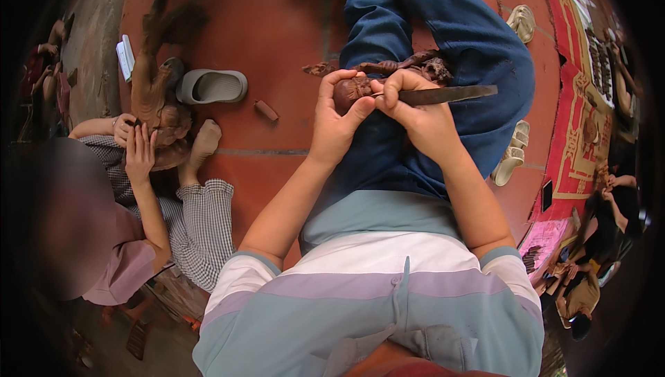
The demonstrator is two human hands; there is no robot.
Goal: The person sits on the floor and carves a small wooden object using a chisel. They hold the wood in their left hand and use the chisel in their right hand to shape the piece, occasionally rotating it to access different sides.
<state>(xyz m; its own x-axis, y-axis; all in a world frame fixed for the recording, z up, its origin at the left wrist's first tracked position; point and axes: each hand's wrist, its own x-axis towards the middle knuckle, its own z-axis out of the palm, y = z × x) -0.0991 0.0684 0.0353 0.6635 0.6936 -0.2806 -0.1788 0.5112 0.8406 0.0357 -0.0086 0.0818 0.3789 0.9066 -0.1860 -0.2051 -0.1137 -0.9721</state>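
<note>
Above my lap, my left hand is closed round the rounded end of a reddish-brown wood carving. Its branching, knotty part reaches right across my jeans, behind my right hand. My right hand grips a long, flat, dark carving tool. The broad end sticks out to the right past my fingers, while a thin end points at the carving beside my left thumb. Whether that thin end touches the wood is hidden by my fingers.
At left a co-worker's hands rest on a larger wood carving. A grey clog and a small wood block lie on the red tile floor. Beige sandals stand at right, near a red patterned mat and a phone.
</note>
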